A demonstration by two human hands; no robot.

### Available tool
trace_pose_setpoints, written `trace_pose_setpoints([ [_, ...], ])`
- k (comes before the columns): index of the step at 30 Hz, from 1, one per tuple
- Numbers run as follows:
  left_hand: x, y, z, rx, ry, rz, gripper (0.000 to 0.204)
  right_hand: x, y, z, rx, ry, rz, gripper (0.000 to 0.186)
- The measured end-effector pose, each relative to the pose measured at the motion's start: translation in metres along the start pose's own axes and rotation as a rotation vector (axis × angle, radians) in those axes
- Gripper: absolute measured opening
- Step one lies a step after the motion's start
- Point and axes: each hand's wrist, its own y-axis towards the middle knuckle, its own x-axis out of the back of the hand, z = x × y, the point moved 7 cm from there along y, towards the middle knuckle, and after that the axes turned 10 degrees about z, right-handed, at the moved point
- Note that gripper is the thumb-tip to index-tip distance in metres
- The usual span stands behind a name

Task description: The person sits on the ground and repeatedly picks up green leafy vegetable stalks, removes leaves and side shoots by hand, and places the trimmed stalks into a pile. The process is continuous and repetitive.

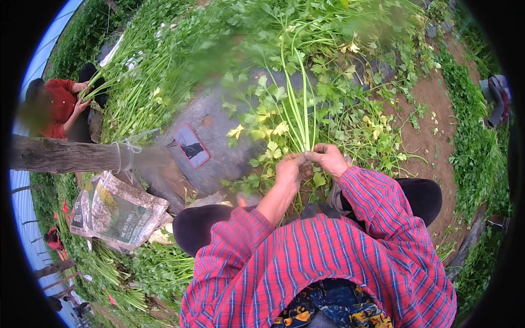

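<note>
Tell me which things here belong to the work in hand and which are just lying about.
Part of the work:
leafy green stalks
left hand and right hand, gripping the stalks' base
probably the loose greens spread on the ground

Apparently just lying about:
red-edged phone on the dark sheet
printed sack near the wooden post

Bright, diffuse daylight, soft shadows. Fisheye distortion: blue sheeting (48, 44) curves along left rim, corners black. Smeary blur patches over upper leaves (369, 24); mid-frame stalks (305, 117) fairly sharp.
</note>
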Motion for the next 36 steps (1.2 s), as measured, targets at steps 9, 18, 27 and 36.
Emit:
trace_pose_setpoints([
  [9,0.030,0.011,0.045,-0.020,-0.003,-0.115,0.015,0.011,-0.023,0.037,-0.046,0.220,-0.254,0.019],
  [18,0.045,0.003,-0.028,-0.021,1.277,-0.453,0.060,0.003,-0.015,0.035,-0.089,0.398,-0.069,0.021],
  [27,-0.019,-0.012,-0.018,-0.114,0.552,0.015,0.028,-0.003,-0.011,0.030,-0.071,0.269,0.027,0.014],
  [36,0.015,-0.023,0.004,0.071,1.678,-0.153,0.027,-0.004,-0.012,0.025,-0.025,0.278,0.039,0.013],
])
